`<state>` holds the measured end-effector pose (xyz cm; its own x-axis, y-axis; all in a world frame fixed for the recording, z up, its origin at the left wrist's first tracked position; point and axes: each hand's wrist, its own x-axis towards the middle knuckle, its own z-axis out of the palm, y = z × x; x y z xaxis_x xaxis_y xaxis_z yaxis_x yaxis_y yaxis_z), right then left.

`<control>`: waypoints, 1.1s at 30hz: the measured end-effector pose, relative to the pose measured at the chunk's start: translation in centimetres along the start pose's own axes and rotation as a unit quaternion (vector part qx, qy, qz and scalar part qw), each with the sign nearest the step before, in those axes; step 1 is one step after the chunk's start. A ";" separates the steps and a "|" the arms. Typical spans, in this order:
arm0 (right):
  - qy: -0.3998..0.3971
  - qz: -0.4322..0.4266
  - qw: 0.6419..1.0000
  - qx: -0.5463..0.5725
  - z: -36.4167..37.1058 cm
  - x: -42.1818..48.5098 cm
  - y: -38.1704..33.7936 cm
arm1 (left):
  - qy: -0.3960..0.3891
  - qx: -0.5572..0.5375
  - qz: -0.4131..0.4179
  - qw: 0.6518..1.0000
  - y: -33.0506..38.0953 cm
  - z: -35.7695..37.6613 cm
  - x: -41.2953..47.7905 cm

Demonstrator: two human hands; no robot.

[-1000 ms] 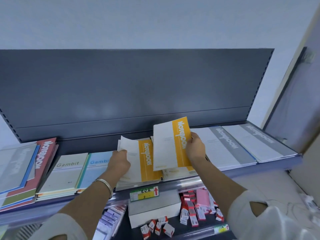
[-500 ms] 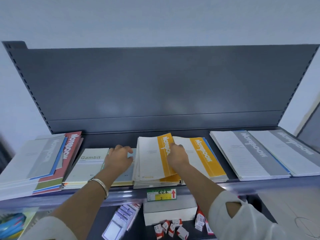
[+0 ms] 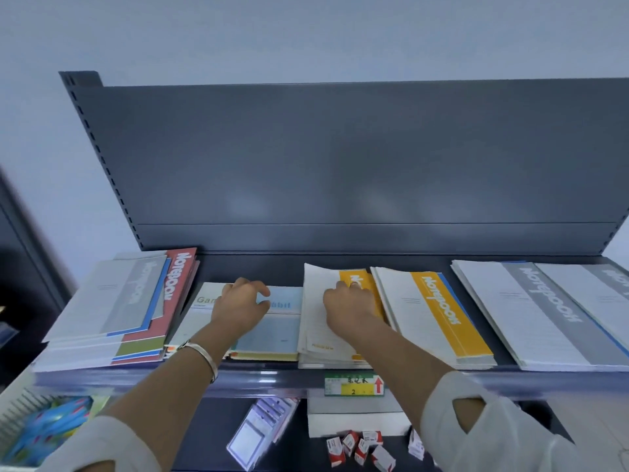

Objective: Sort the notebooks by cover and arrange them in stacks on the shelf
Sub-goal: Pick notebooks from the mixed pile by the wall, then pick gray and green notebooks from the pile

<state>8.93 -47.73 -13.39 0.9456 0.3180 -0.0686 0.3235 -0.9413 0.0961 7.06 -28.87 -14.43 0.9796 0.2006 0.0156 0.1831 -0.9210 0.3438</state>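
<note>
My right hand (image 3: 350, 304) lies on top of a stack of white notebooks with a yellow stripe (image 3: 316, 338) at the middle of the shelf (image 3: 272, 379), pressing the top one down. A second yellow-striped stack (image 3: 439, 311) sits right beside it. Left of these, my left hand (image 3: 241, 304) rests with loosely bent fingers on two "Gambit" piles, one cream (image 3: 200, 318) and one light blue (image 3: 272, 335). It holds nothing. At the far left is a mixed pile (image 3: 129, 301) of grey, blue, green and red covers. Grey-striped stacks (image 3: 524, 311) fill the right end.
The dark back panel (image 3: 340, 165) rises behind the shelf. A price label (image 3: 354, 384) hangs on the front rail. On the lower shelf are a white box (image 3: 354, 420), small red-and-white boxes (image 3: 360, 447), packaged cards (image 3: 262, 427) and a wire basket (image 3: 44, 427) at left.
My right hand has laid the raised yellow-striped notebook down onto the middle stack. My left hand has let go of that stack and moved left onto the Gambit piles. The view has shifted left.
</note>
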 end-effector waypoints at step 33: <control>-0.022 0.058 0.928 0.369 -2.0 16.8 -31.8 | 0.046 -0.353 -0.231 0.906 -32.7 -10.6 6.1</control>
<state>14.57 -12.19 -15.64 0.9648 0.2207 -0.1428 0.0935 -0.7957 -0.5984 6.14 6.01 -15.61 0.7956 0.5660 -0.2160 0.4404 -0.2955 0.8478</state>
